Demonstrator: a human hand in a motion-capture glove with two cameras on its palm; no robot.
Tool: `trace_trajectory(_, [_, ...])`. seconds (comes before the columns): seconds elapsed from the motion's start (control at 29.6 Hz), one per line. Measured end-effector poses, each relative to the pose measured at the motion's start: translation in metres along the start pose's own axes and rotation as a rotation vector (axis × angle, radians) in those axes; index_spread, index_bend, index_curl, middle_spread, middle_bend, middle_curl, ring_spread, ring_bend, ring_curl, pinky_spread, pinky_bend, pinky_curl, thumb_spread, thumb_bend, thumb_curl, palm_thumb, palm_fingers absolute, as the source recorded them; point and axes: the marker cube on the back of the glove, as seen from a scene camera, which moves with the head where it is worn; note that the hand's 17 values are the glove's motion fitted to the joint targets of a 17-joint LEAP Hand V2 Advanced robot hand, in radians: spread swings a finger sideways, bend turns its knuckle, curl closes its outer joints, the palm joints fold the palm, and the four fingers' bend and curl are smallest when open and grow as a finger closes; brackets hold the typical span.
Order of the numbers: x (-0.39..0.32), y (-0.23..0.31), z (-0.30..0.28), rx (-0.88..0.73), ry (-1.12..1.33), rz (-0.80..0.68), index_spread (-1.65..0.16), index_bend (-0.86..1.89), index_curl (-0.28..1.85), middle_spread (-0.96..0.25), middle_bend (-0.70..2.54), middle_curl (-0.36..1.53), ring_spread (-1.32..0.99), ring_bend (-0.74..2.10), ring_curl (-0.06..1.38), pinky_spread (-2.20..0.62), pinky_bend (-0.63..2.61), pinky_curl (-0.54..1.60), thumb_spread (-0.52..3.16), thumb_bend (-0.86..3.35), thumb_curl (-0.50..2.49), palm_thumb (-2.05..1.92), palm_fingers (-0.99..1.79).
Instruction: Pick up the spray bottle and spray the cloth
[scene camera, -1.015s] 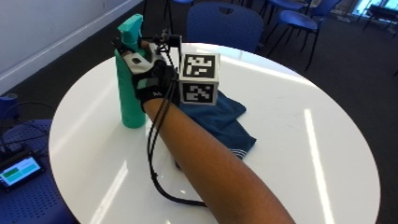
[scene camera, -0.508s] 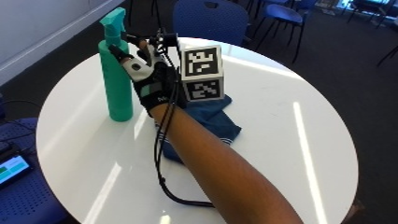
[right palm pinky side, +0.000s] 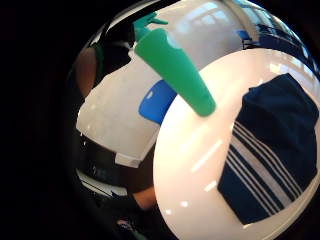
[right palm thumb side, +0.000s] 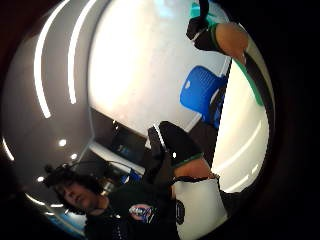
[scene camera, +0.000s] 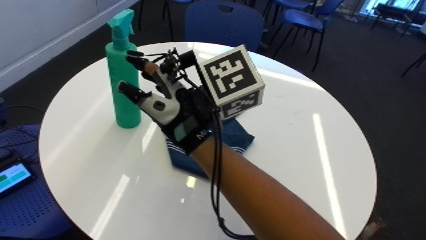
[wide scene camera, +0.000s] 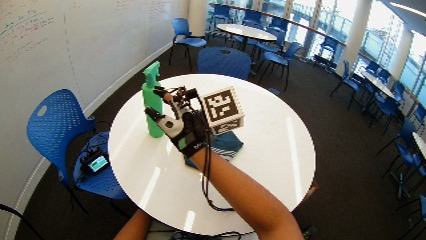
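Observation:
A tall green spray bottle (scene camera: 123, 85) stands upright on the round white table (scene camera: 299, 130), near its left side. My gloved right hand (scene camera: 166, 100) hovers just right of the bottle, fingers spread and pointing toward it, a small gap between them and the bottle, holding nothing. A dark blue cloth with white stripes (scene camera: 229, 142) lies on the table under and behind my wrist. The little finger side palm view shows the bottle (right palm pinky side: 175, 67) standing on the table beside the striped cloth (right palm pinky side: 270, 150). In the wide view the bottle (wide scene camera: 153, 107) and hand (wide scene camera: 180, 127) sit close together.
Blue chairs stand around the table: one (scene camera: 223, 20) behind it, one (wide scene camera: 56, 135) at the left by the whiteboard wall. A small device with a green screen (scene camera: 10, 177) lies on a chair seat at the left. Another round table (wide scene camera: 246, 32) stands far back.
The outside camera has shifted. My hand has drawn slightly back from the bottle, with fingers opened and a gap now showing between them and the bottle.

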Motion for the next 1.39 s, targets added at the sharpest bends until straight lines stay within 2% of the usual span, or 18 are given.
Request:
trace_trajectory(0.34, [-0.03,0.054,-0.006,-0.247,0.098,-0.124,-0.44,0.19,0.4,-0.13,0.16,0.33,-0.11,0.22,0.35,0.18,0.16,0.27,1.03,-0.05,0.37,0.49,0.65])
trace_trajectory(0.51, [-0.049,0.077,-0.004,-0.322,0.144,-0.198,-0.46,0.2,0.4,-0.13,0.16,0.32,-0.1,0.21,0.34,0.2,0.16,0.27,1.03,-0.05,0.35,0.42,0.59])
trace_trajectory(0.98, [-0.081,0.154,0.0,-0.39,0.196,-0.301,-0.48,0.21,0.39,-0.12,0.19,0.32,-0.08,0.2,0.33,0.21,0.15,0.25,1.02,-0.03,0.32,0.37,0.57])
trace_trajectory(1.15, [-0.086,0.166,0.005,-0.42,0.211,-0.36,-0.48,0.22,0.39,-0.12,0.19,0.32,-0.08,0.19,0.33,0.21,0.14,0.24,1.02,-0.03,0.32,0.36,0.57])
trace_trajectory(1.39, [-0.081,0.17,0.007,-0.431,0.23,-0.345,-0.48,0.23,0.39,-0.12,0.19,0.33,-0.08,0.19,0.32,0.21,0.14,0.23,1.02,-0.03,0.31,0.36,0.57])
